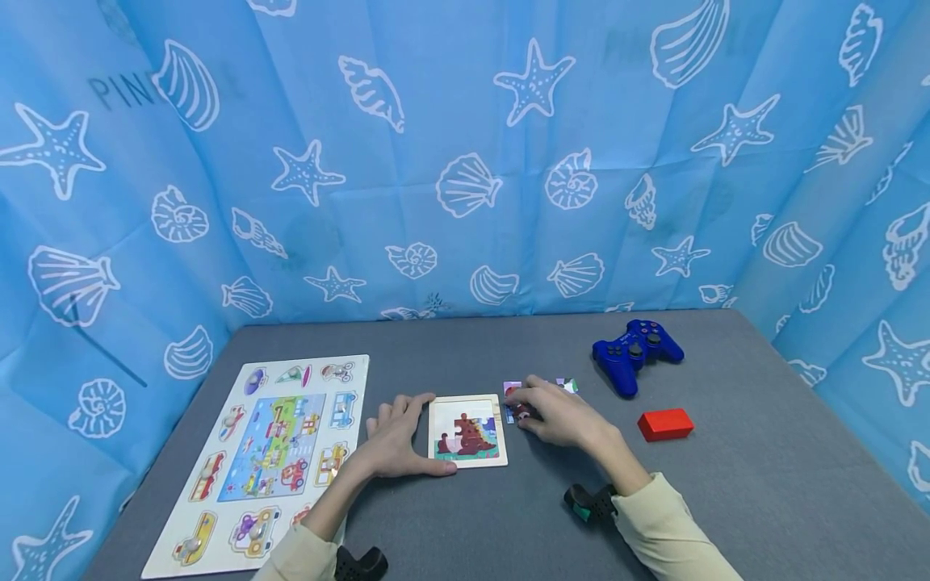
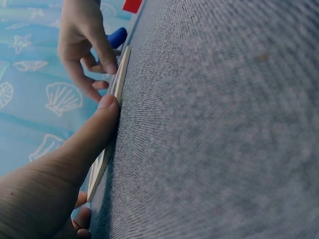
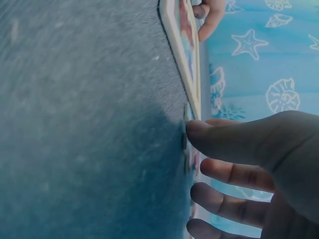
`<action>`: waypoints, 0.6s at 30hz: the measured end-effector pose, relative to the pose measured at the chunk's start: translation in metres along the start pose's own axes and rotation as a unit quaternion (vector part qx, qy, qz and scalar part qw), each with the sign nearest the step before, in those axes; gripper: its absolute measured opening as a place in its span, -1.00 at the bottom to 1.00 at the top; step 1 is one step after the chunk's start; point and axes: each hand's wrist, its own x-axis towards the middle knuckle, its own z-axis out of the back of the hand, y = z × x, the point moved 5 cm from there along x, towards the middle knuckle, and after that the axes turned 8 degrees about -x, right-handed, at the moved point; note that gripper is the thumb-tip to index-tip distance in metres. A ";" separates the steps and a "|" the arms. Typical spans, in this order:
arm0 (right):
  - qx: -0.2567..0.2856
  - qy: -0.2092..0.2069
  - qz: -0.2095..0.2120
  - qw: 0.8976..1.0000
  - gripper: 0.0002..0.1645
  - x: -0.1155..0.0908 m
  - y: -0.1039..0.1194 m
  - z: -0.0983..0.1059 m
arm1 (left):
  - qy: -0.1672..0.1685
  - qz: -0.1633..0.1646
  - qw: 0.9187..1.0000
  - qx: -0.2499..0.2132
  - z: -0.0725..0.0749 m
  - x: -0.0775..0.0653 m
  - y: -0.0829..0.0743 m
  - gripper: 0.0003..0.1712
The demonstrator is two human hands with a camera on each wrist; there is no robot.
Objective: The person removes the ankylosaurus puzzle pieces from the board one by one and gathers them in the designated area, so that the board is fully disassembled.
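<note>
A small square wooden jigsaw puzzle board point(image 1: 468, 431) lies on the table, a reddish-brown figure partly assembled in it, bare wood along the top and upper left. My left hand point(image 1: 398, 440) holds its left side, thumb at the lower edge and index finger at the upper left corner. Just to the right, my right hand point(image 1: 559, 413) is over loose puzzle pieces, pinching a dark red puzzle piece point(image 1: 521, 411) between thumb and fingers. The thumb point(image 3: 199, 133) meets the piece's edge in the right wrist view. Fingers partly hide the pieces; another piece point(image 1: 567, 385) shows beyond the hand.
A large white peg puzzle board point(image 1: 356, 379) with vehicle pictures lies at the left, under the left forearm. Toward the back right sits a blue game controller point(image 1: 635, 353), with a red block point(image 1: 665, 424) nearer me. Blue shell-print curtains point(image 1: 465, 242) surround the grey table.
</note>
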 end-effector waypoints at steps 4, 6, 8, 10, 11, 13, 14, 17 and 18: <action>0.003 -0.019 0.019 1.000 -0.61 0.001 0.007 0.004 | 0.000 0.002 1.000 0.000 0.000 0.000 0.000 0.34; 0.001 -0.025 0.028 0.999 -0.62 0.001 0.012 0.006 | 0.000 0.002 1.000 0.001 0.000 0.001 0.000 0.34; -0.002 -0.025 0.039 0.999 -0.62 0.004 0.017 0.005 | 0.001 0.003 1.000 0.002 -0.001 0.001 0.001 0.35; -0.004 -0.020 0.043 0.999 -0.62 0.006 0.021 0.004 | 0.002 0.003 1.000 0.002 -0.001 0.001 0.001 0.35; -0.005 -0.016 0.045 0.999 -0.62 0.007 0.024 0.003 | 0.003 0.003 1.000 0.002 -0.001 0.001 0.001 0.35; -0.009 -0.012 0.051 0.999 -0.62 0.010 0.028 0.001 | 0.003 0.001 1.000 0.001 -0.001 0.001 0.001 0.34; -0.009 -0.010 0.054 0.998 -0.62 0.011 0.031 0.000 | 0.004 -0.001 1.000 0.001 -0.001 0.001 0.001 0.34; -0.008 -0.008 0.062 0.998 -0.61 0.014 0.039 -0.001 | 0.003 -0.006 1.000 0.002 0.000 0.001 0.001 0.34; -0.006 -0.008 0.066 0.998 -0.60 0.016 0.042 -0.002 | 0.003 -0.006 1.000 0.003 0.000 0.001 0.001 0.33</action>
